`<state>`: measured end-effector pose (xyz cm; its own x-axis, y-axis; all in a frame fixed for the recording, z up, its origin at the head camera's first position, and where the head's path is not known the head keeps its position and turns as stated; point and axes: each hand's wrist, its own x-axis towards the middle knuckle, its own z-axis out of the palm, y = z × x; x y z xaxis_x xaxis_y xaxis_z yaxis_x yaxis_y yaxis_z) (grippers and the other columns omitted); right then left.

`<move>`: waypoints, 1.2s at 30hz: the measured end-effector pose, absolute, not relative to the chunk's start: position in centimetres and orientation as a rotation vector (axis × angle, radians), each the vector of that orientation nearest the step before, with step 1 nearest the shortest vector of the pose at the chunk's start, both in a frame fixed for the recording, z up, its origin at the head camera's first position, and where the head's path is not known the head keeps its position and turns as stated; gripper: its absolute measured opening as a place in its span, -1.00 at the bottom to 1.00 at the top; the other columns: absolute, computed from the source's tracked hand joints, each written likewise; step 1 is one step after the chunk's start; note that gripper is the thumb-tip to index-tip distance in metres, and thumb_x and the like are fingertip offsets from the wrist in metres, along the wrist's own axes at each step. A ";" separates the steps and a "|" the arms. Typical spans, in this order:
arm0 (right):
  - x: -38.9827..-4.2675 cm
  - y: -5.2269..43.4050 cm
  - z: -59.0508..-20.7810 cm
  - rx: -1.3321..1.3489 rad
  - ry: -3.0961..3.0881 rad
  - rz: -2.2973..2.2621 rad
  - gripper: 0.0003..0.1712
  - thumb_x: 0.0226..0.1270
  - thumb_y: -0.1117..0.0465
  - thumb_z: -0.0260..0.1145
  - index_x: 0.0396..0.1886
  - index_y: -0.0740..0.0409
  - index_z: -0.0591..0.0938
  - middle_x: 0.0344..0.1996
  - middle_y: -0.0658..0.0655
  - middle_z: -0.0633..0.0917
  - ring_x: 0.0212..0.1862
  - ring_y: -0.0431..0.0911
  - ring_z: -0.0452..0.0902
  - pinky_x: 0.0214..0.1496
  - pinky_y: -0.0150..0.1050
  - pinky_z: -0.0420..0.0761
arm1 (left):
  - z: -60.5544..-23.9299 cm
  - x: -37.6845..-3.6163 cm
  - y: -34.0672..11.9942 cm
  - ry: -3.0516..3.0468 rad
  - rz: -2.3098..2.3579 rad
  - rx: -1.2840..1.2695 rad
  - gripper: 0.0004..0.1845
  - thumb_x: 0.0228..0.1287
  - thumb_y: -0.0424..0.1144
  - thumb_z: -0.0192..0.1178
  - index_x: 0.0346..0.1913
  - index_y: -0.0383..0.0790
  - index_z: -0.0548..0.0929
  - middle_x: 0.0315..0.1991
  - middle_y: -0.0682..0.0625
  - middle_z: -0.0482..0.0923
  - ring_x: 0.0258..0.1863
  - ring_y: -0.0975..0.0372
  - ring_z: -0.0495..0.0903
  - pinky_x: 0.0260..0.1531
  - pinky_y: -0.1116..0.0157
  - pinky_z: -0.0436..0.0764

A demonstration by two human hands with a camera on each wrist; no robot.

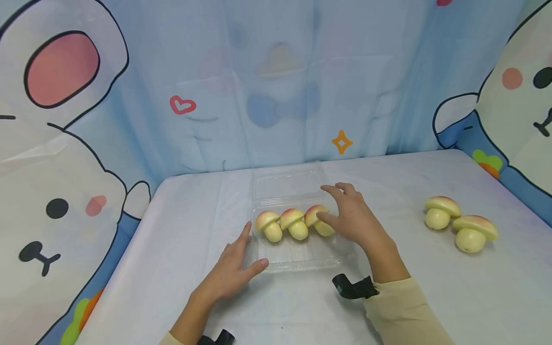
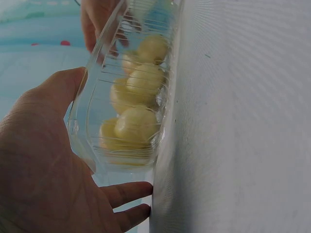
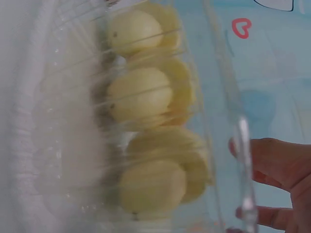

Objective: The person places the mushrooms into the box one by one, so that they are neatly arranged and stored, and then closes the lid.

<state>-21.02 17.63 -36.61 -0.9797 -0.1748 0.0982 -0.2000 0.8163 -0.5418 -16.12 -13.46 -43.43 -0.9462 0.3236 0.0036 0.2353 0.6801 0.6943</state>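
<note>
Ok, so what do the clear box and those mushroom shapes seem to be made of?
The clear box looks like thin, glossy plastic: it is see-through, with moulded ribs and bright highlights along its edges. The mushroom shapes look smooth and mostly matte, pale yellow with reddish blushes on the caps; perhaps foam or plastic, though their look alone doesn't settle it.

"What sort of place is this?"

"A curtained-off nook; whether in a home or a studio, I can't tell."

"What shows it?"

"A pale blue curtain [image 1: 362, 96] hangs behind the white worktop [image 1: 185, 239] and along both sides, printed with large cartoon animals [image 1: 64, 182], a red heart [image 1: 175, 106] and an orange star [image 1: 335, 142]. It hides whatever room lies beyond."
</note>
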 end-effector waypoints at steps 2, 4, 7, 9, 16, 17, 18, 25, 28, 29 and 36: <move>-20.9 17.7 -36.4 0.300 -2.940 0.885 -0.20 0.46 0.05 0.35 0.59 0.12 0.30 0.53 0.46 0.18 0.50 0.46 0.13 0.35 0.46 0.40 | -43.4 -16.1 -13.5 2.767 1.120 0.462 0.05 0.39 0.27 0.19 0.71 0.08 -0.18 0.62 -0.17 0.19 0.61 -0.06 0.17 0.62 -0.18 -0.13; -20.9 17.8 -36.2 0.296 -2.923 0.888 -0.21 0.46 0.06 0.35 0.58 0.13 0.30 0.53 0.46 0.19 0.50 0.46 0.14 0.36 0.45 0.39 | -43.4 -16.1 -13.5 2.765 1.124 0.461 0.05 0.39 0.26 0.19 0.71 0.08 -0.18 0.62 -0.17 0.19 0.61 -0.06 0.16 0.62 -0.18 -0.13; -20.7 17.9 -35.9 0.295 -2.892 0.902 -0.21 0.46 0.07 0.36 0.58 0.14 0.30 0.52 0.46 0.20 0.49 0.46 0.14 0.37 0.44 0.38 | -43.4 -16.1 -13.5 2.762 1.130 0.458 0.05 0.39 0.26 0.20 0.71 0.07 -0.17 0.61 -0.18 0.20 0.61 -0.07 0.17 0.62 -0.18 -0.13; -20.6 18.0 -35.7 0.293 -2.871 0.915 -0.21 0.46 0.08 0.36 0.58 0.15 0.30 0.51 0.47 0.21 0.49 0.46 0.14 0.39 0.43 0.37 | -43.5 -16.1 -13.5 2.762 1.132 0.457 0.05 0.39 0.25 0.20 0.71 0.06 -0.17 0.60 -0.19 0.20 0.61 -0.07 0.17 0.62 -0.18 -0.13; -20.4 18.6 -34.9 0.268 -2.796 0.929 -0.22 0.46 0.12 0.35 0.57 0.19 0.30 0.50 0.49 0.22 0.46 0.47 0.17 0.39 0.43 0.36 | -43.5 -16.2 -13.5 2.761 1.133 0.463 0.04 0.39 0.26 0.19 0.71 0.07 -0.17 0.62 -0.18 0.18 0.61 -0.05 0.18 0.62 -0.18 -0.13; -20.3 18.8 -34.8 0.263 -2.782 0.933 -0.22 0.46 0.13 0.35 0.57 0.19 0.30 0.50 0.49 0.22 0.46 0.47 0.16 0.39 0.44 0.35 | -43.5 -16.2 -13.5 2.762 1.132 0.464 0.04 0.40 0.26 0.19 0.71 0.08 -0.17 0.61 -0.17 0.19 0.61 -0.05 0.18 0.62 -0.19 -0.12; -20.3 18.9 -34.7 0.257 -2.769 0.937 -0.22 0.45 0.14 0.35 0.57 0.19 0.30 0.50 0.49 0.21 0.46 0.48 0.16 0.39 0.44 0.34 | -43.5 -16.2 -13.5 2.762 1.132 0.464 0.04 0.40 0.26 0.19 0.71 0.08 -0.17 0.61 -0.18 0.19 0.61 -0.05 0.18 0.62 -0.19 -0.12; -20.2 19.9 -34.3 0.182 -2.702 0.952 -0.21 0.43 0.16 0.37 0.57 0.19 0.30 0.51 0.51 0.19 0.47 0.48 0.14 0.38 0.48 0.32 | -43.4 -16.2 -13.5 2.759 1.130 0.459 0.04 0.39 0.26 0.20 0.71 0.09 -0.17 0.60 -0.20 0.22 0.61 -0.08 0.16 0.62 -0.18 -0.11; -20.2 20.4 -34.2 0.149 -2.679 0.952 -0.21 0.42 0.17 0.38 0.57 0.20 0.31 0.50 0.52 0.19 0.47 0.49 0.16 0.36 0.50 0.32 | -43.4 -16.2 -13.4 2.761 1.130 0.460 0.04 0.39 0.25 0.20 0.71 0.08 -0.17 0.59 -0.21 0.23 0.61 -0.09 0.16 0.62 -0.18 -0.11; -20.1 20.6 -34.2 0.141 -2.672 0.954 -0.21 0.42 0.17 0.38 0.57 0.20 0.31 0.50 0.52 0.20 0.46 0.49 0.16 0.36 0.49 0.32 | -43.4 -16.2 -13.4 2.761 1.131 0.459 0.04 0.39 0.25 0.20 0.71 0.07 -0.17 0.59 -0.21 0.23 0.61 -0.09 0.16 0.62 -0.18 -0.10; -20.1 21.6 -34.0 0.077 -2.649 0.957 -0.19 0.42 0.18 0.37 0.58 0.21 0.29 0.50 0.53 0.19 0.46 0.48 0.18 0.39 0.48 0.30 | -43.4 -16.2 -13.5 2.769 1.123 0.458 0.04 0.39 0.25 0.20 0.71 0.09 -0.17 0.58 -0.21 0.24 0.61 -0.10 0.16 0.61 -0.19 -0.06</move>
